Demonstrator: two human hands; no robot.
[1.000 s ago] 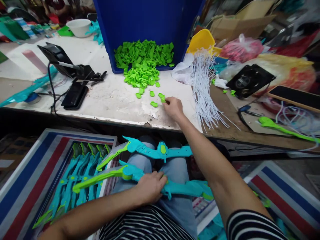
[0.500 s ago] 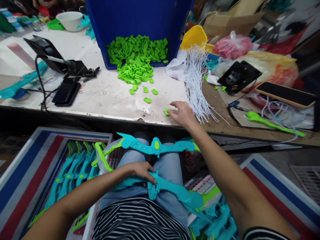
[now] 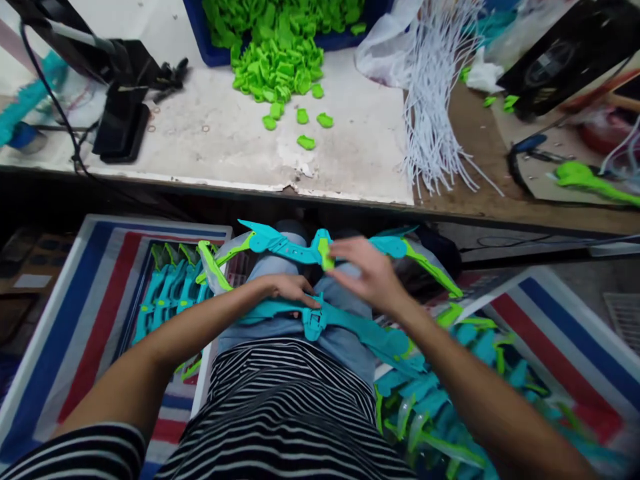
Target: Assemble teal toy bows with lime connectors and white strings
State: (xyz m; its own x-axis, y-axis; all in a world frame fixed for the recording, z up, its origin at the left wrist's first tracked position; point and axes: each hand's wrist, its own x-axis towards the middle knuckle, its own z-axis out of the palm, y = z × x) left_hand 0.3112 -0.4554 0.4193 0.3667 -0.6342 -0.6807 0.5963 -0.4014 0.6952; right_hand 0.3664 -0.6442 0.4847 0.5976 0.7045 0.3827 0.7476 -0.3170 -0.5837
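Observation:
Across my lap lie two teal plastic toy bows. My left hand (image 3: 295, 290) is closed around the nearer toy bow (image 3: 355, 327) beside its middle block, which has an open slot facing up. My right hand (image 3: 367, 273), blurred by motion, hovers over my knees with a small green plastic piece (image 3: 328, 263) pinched at the fingertips. Just behind those fingers is the farther toy bow (image 3: 280, 247), with bright green limbs and a green insert at its centre, partly covered by the hand.
On the bench (image 3: 210, 153) ahead, green pieces (image 3: 280, 67) spill from a blue bin (image 3: 215, 57). A bundle of white cords (image 3: 437, 100) lies right of them. Crates of toy bows stand at both sides, a left crate (image 3: 95, 267) and a right crate (image 3: 530, 293). A black phone (image 3: 123, 127) rests left.
My right hand has come back from the bench edge to above my lap, carrying the green piece. My left hand keeps its hold on the bow. The view has tipped downward.

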